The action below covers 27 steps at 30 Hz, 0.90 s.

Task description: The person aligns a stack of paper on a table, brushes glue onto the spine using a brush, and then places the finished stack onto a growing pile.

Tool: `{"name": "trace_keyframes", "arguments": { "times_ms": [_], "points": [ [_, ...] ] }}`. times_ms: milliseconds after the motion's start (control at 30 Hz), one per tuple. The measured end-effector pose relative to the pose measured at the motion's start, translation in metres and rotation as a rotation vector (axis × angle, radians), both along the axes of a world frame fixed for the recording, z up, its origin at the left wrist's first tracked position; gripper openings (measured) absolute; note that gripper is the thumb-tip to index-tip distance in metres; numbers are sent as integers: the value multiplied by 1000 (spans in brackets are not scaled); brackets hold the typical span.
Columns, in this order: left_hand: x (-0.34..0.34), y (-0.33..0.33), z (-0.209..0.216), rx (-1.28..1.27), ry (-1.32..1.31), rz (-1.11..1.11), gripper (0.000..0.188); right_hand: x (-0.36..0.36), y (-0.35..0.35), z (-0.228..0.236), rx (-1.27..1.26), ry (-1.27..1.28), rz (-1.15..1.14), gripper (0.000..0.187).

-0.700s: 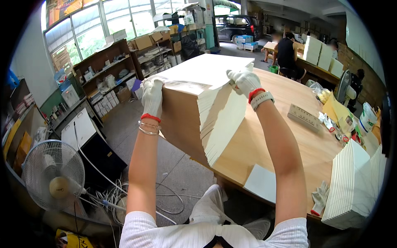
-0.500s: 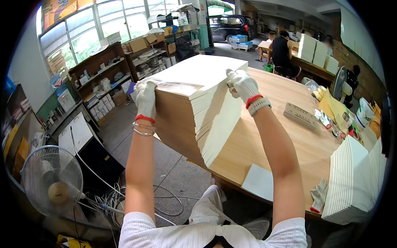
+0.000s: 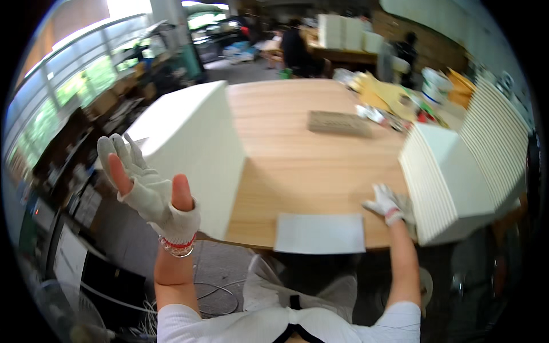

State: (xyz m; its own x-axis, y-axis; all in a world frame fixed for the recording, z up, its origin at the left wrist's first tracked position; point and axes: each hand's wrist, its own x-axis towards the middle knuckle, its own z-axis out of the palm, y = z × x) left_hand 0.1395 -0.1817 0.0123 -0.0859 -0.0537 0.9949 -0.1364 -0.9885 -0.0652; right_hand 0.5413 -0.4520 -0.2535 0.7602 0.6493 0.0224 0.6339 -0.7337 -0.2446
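The gloved left hand (image 3: 150, 191) is raised off the desk (image 3: 303, 166), fingers (image 3: 117, 154) spread apart and holding nothing, just beside the tall white paper stack (image 3: 197, 148) at the desk's left edge. The right hand (image 3: 390, 207) rests on the desk, fingers loosely apart, touching the fanned white stack (image 3: 452, 183) at the right. 1 loose white sheet (image 3: 319, 233) lies at the near edge between the hands. A brown block (image 3: 338, 123) and clutter (image 3: 400, 108) sit farther back.

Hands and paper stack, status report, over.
Left hand raised, open, empty, clear of paper stack. Right hand down on table, beside fanned stack; touching it or not, unclear. Loose sheet lies between hands.
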Motion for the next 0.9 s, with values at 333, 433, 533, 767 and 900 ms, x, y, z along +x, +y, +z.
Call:
{"name": "trace_keyframes", "arguments": {
  "times_ms": [333,433,533,767,900],
  "points": [
    [114,-72,-39,180,450,-188,62,-4,18,12,-1,74,-87,81],
    [138,-88,-43,-16,743,-319,40,-8,38,23,563,364,-175,68],
    [168,-101,-50,-132,933,-476,31,-17,15,37,1566,1341,207,57],
    [277,-164,-83,-496,1167,-1045,22,-88,-119,84,1576,1181,460,45],
    [340,-233,-77,276,969,-777,37,-128,-165,95,1117,622,280,35]
  ]
}}
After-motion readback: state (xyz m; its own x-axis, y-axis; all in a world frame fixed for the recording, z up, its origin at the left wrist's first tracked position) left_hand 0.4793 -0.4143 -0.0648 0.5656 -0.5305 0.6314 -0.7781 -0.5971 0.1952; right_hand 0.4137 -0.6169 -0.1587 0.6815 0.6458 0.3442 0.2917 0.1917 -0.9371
